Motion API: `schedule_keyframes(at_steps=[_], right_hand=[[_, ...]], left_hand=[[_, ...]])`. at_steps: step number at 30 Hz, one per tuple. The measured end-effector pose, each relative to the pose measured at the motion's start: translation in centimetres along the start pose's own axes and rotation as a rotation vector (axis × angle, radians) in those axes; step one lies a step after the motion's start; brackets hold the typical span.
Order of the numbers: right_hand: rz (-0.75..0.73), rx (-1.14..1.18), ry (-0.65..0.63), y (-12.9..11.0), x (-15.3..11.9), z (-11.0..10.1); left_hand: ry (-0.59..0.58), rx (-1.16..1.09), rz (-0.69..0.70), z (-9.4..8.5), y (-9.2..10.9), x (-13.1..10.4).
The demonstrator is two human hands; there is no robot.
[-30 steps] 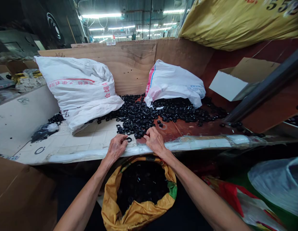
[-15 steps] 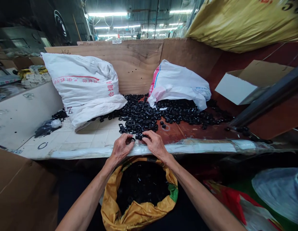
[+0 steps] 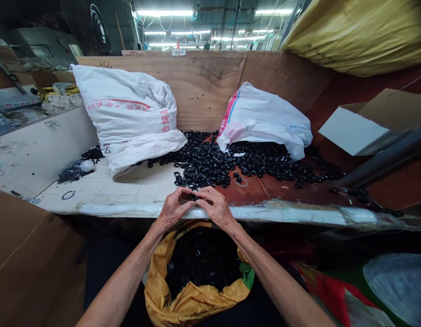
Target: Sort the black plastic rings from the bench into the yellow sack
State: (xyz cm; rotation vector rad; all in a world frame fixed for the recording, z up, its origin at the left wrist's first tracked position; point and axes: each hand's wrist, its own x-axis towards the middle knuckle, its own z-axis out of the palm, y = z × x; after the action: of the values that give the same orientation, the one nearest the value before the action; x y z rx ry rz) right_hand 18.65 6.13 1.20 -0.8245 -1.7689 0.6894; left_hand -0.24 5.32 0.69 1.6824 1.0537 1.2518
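Observation:
My left hand (image 3: 175, 208) and my right hand (image 3: 215, 206) meet at the front edge of the bench, fingertips touching or nearly so. Both are closed around a small black part (image 3: 194, 196), mostly hidden by the fingers. Just behind them a heap of small black parts (image 3: 205, 165) spreads over the bench top. Below my wrists stands an open yellow sack (image 3: 197, 302), its rim rolled down, with many black parts inside.
Two white sacks lie on the bench, one at left (image 3: 132, 113) and one at right (image 3: 265, 118). A front ledge (image 3: 281, 213) runs across. At right are an open carton (image 3: 356, 129) and a slanted dark bar (image 3: 384, 159). A yellow bag (image 3: 363, 36) hangs above.
My hands have come together, closing the gap between them around the black part. The view has shifted slightly, so the bench contents appear further right.

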Motion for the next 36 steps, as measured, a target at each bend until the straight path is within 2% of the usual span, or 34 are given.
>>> schedule_keyframes(at_steps=[5,8,15,19,24,26,30,36], right_hand=[[0.02,0.009,-0.007,-0.2,-0.2,-0.1],[0.066,0.025,0.019,-0.2,-0.3,0.1],[0.041,-0.052,0.067,0.4,-0.4,0.9],[0.035,-0.094,0.067,0.5,-0.6,1.2],[-0.086,-0.17,0.018,0.3,-0.5,0.8],[-0.121,-0.279,0.031,0.5,-0.4,0.9],[-0.091,-0.468,0.044,0.8,-0.5,1.3],[-0.11,-0.264,0.051,0.4,-0.8,0.8]], left_hand=[[-0.013,-0.017,0.017,-0.2,-0.1,-0.2],[-0.008,0.03,0.092,-0.3,0.0,-0.1],[0.013,0.057,0.275,-0.3,-0.4,0.0],[0.017,0.064,0.259,-0.4,-0.4,-0.1],[0.021,0.03,0.153,-0.2,0.0,-0.3],[0.012,0.054,0.172,-0.3,0.0,-0.4],[-0.004,0.108,0.249,-0.4,0.0,-0.3],[0.035,0.077,0.291,-0.3,0.0,-0.2]])
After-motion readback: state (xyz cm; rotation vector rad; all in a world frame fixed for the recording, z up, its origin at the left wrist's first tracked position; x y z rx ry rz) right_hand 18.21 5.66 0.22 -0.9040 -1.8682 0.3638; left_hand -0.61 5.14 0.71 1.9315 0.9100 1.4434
